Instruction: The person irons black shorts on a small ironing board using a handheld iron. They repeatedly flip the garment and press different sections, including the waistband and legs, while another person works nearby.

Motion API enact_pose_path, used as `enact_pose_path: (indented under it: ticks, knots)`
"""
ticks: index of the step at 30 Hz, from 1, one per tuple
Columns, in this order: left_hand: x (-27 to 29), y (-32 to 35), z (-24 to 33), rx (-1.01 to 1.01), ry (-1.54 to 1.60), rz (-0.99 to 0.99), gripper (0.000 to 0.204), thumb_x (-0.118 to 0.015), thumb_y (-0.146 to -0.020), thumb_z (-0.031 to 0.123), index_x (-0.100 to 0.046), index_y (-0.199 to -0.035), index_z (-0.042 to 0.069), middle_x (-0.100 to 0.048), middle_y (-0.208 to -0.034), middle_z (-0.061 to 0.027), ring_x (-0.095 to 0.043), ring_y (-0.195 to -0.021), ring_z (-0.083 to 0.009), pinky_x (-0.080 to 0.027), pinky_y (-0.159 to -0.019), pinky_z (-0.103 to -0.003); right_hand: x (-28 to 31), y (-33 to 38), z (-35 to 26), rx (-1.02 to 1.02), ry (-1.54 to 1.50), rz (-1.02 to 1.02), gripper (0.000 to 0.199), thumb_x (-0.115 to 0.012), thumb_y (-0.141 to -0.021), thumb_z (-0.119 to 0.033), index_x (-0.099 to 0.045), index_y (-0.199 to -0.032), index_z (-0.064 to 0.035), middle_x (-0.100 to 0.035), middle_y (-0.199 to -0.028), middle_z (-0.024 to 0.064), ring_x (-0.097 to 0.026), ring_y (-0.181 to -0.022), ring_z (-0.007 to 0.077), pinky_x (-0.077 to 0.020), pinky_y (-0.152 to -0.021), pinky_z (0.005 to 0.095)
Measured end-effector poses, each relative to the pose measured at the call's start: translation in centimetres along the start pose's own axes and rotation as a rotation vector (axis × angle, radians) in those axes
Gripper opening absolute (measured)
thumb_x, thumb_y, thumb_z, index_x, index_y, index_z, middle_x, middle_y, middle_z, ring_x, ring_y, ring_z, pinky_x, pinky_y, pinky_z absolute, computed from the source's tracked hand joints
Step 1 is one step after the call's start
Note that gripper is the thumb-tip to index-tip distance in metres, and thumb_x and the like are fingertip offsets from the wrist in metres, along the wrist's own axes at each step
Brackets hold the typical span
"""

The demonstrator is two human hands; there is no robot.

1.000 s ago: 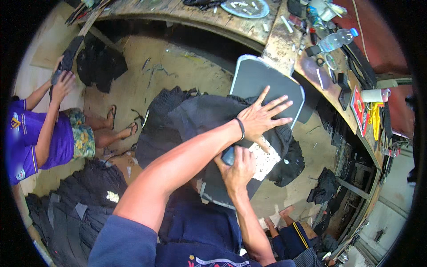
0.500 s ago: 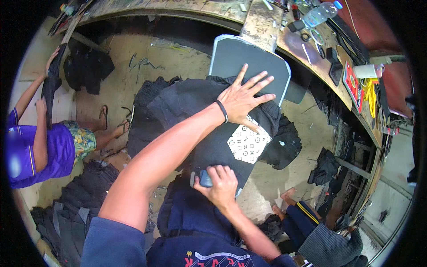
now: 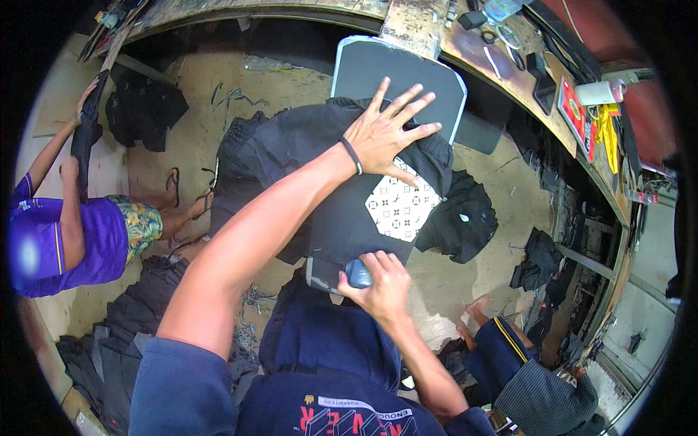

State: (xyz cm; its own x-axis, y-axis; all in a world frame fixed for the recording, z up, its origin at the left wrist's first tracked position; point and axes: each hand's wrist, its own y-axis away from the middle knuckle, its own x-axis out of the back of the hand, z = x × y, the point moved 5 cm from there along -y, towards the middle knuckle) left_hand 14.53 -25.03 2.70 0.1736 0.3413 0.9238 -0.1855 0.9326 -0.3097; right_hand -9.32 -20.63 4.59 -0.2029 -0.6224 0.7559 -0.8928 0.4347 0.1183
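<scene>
Two hands: left hand (image 3: 389, 134) on black cloth (image 3: 305, 145).

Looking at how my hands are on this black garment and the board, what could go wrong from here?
The left hand lies flat on the black garment, in line with the small blue-grey tool the right hand holds at the board's near end; fingers might get caught if it runs forward. The garment hangs bunched off the grey board and may crease or slide, skewing the white patterned patch.

co-worker (image 3: 80, 240), sandal (image 3: 173, 185), cup (image 3: 598, 92)
</scene>
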Motion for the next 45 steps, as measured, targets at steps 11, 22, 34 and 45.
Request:
enact_pose_path:
  ticks: [11,22,34,45]
  knots:
    - [-6.3,27.8,8.0,1.155,0.886,0.148,0.064,-0.052,-0.114,0.044,-0.052,-0.151,-0.008,-0.066,-0.136,-0.0395,-0.061,-0.133,-0.0533,-0.05,-0.113,-0.048,0.4,-7.0,6.3,0.145,-0.348,0.494,0.106,-0.095,-0.083,-0.021,-0.033,-0.168,-0.0044,-0.068,-0.141,0.0256,-0.07,-0.121,0.0414,-0.036,-0.128,0.0591]
    - [-0.4,26.6,1.6,1.145,0.769,0.506,0.037,-0.057,-0.112,0.029,-0.067,-0.124,-0.004,-0.077,-0.115,-0.0242,-0.077,-0.107,-0.0379,-0.058,-0.087,-0.049,-10.1,-13.5,-10.1,0.194,-0.518,0.099,0.08,-0.094,-0.085,-0.044,-0.056,-0.14,0.0017,-0.072,-0.123,0.024,-0.072,-0.111,0.0447,-0.0586,-0.103,0.0487]
    - [-1.5,9.0,-5.4,0.872,0.208,0.462,0.093,-0.066,-0.104,0.06,-0.033,-0.165,-0.002,-0.051,-0.157,-0.036,-0.058,-0.136,-0.0523,-0.049,-0.111,-0.059,1.4,-19.8,7.6,0.11,-0.106,0.524,0.088,-0.092,-0.09,-0.023,-0.036,-0.154,0.0016,-0.055,-0.155,0.0275,-0.051,-0.146,0.0483,-0.0202,-0.132,0.0664]
    - [0.0,2.9,-2.1,0.524,0.359,-0.846,0.074,-0.069,-0.097,0.068,-0.08,-0.111,-0.004,-0.078,-0.113,-0.0293,-0.075,-0.11,-0.0426,-0.058,-0.097,-0.05,2.3,-20.0,8.2,-0.042,-0.453,0.588,0.077,-0.084,-0.098,-0.03,-0.039,-0.151,0.0036,-0.062,-0.133,0.0335,-0.064,-0.121,0.0493,-0.0496,-0.106,0.0531]
